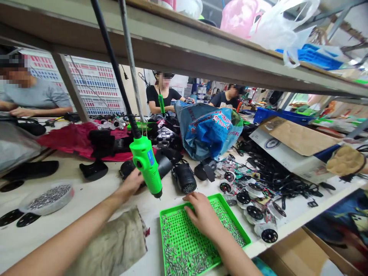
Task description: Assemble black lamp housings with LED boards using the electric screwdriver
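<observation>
My left hand [132, 184] is closed round a black plastic housing [163, 165], its fingers partly hidden behind a hanging green electric screwdriver [147, 165]. That screwdriver points down, its bit above the table and touching nothing. My right hand [202, 212] hovers over the far edge of a green tray [161, 239], fingers apart and loosely bent, nothing visible in them. Many small metal screws [186, 263] lie scattered in this tray. Just beyond my right fingertips lies another black housing [184, 178] with a grille at its end.
Small motor assemblies with black fan wheels [254, 212] and wires crowd the right. A round tub [47, 199] of metal pieces stands left, near a stained cloth [115, 243]. A blue bag [207, 130] and a cardboard box [290, 149] lie farther back. Overhead runs a shelf [184, 57]; several people work beyond.
</observation>
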